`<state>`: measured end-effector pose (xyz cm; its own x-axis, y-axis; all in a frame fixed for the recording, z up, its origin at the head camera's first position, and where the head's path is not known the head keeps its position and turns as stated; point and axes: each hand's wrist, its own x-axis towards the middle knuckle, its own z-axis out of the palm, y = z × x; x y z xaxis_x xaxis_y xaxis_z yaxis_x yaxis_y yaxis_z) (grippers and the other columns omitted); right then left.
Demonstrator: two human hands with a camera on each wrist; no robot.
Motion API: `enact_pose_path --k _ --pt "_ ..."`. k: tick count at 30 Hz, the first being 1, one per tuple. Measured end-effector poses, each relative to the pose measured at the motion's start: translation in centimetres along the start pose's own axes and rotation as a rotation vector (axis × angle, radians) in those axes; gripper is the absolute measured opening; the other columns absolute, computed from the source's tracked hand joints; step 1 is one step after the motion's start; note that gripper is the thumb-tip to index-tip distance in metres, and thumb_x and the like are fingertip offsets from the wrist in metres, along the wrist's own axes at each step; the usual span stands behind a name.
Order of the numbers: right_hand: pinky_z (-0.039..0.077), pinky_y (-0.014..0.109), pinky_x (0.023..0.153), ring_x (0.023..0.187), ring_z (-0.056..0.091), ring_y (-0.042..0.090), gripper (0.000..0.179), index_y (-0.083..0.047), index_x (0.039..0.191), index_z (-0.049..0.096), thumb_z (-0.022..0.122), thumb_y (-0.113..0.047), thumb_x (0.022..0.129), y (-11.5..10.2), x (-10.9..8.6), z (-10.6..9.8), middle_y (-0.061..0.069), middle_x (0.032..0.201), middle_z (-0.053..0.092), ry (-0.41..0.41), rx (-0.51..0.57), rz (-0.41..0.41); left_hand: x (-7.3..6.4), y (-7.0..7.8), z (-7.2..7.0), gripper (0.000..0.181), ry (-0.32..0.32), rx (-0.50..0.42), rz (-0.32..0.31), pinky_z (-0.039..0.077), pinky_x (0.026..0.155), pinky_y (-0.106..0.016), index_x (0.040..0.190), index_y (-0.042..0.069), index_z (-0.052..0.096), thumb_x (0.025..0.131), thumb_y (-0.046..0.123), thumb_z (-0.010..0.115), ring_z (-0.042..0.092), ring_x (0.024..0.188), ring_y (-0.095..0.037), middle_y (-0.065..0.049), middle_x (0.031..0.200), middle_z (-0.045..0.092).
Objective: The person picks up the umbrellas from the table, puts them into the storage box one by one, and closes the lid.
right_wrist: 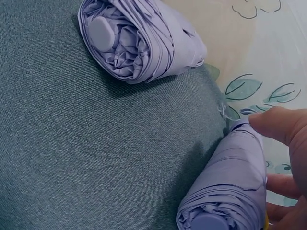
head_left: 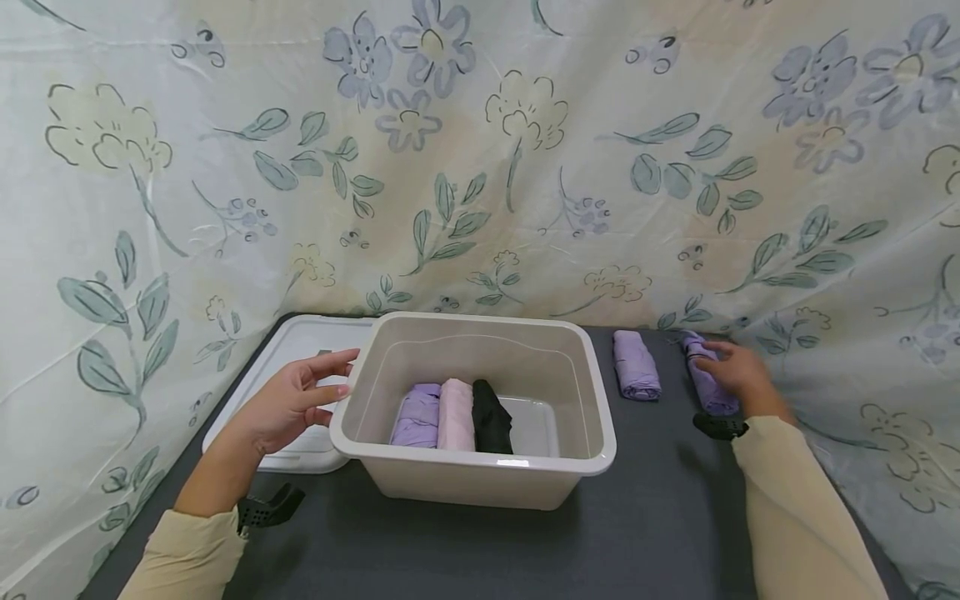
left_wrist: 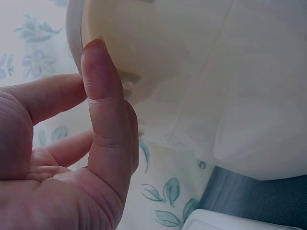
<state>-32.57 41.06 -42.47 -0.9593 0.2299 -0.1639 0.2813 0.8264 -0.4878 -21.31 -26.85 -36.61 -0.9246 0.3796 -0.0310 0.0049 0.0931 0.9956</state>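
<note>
A purple folded umbrella (right_wrist: 225, 182) lies at the right; my right hand (head_left: 738, 375) grips it with the thumb near its far end and fingers along its right side. Left of it lies a second, lighter purple folded umbrella (head_left: 636, 365), whose round end cap shows in the right wrist view. My left hand (head_left: 300, 400) touches the left rim of a beige plastic bin (head_left: 480, 483) with its fingertips, not wrapped round it. Inside the bin, side by side, are a purple rolled bundle (head_left: 417, 417), a pink one (head_left: 457, 415) and a black one (head_left: 491, 418).
A white lid (head_left: 300, 458) lies flat left of the bin, partly under my left hand. The dark grey table (head_left: 480, 558) meets a floral curtain (head_left: 480, 208) at the back and sides.
</note>
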Motion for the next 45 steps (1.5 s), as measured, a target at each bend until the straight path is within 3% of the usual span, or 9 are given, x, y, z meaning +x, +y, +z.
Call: enact_pose_path --k 10,35,45 --pt "0.028 0.073 0.114 0.143 0.022 0.063 0.065 -0.003 0.156 0.037 0.06 -0.025 0.1 0.9 0.2 0.4 0.043 0.158 0.016 -0.054 0.026 0.066 0.2 0.1 0.3 0.065 0.0 -0.003 -0.011 0.064 0.079 -0.043 0.158 -0.001 0.033 0.101 0.009 0.063 0.067 0.108 -0.014 -0.002 0.128 0.056" --pt "0.028 0.071 0.114 0.144 0.023 0.059 0.063 -0.007 0.154 0.043 0.062 -0.032 0.1 1.1 -0.1 0.3 0.039 0.161 0.017 -0.08 0.063 0.098 0.7 -0.3 0.1 0.064 -0.018 -0.031 0.006 0.064 0.079 -0.043 0.157 -0.002 0.033 0.101 0.008 0.062 0.068 0.109 -0.014 -0.003 0.127 0.058" --pt "0.026 0.068 0.116 0.146 0.022 0.057 0.064 -0.007 0.154 0.044 0.062 -0.036 0.1 0.8 0.2 0.6 0.038 0.161 0.018 -0.093 0.058 0.051 0.4 -0.4 -0.3 0.062 -0.015 -0.033 0.023 0.064 0.081 -0.043 0.157 -0.002 0.034 0.102 0.008 0.061 0.067 0.109 -0.013 -0.002 0.127 0.058"
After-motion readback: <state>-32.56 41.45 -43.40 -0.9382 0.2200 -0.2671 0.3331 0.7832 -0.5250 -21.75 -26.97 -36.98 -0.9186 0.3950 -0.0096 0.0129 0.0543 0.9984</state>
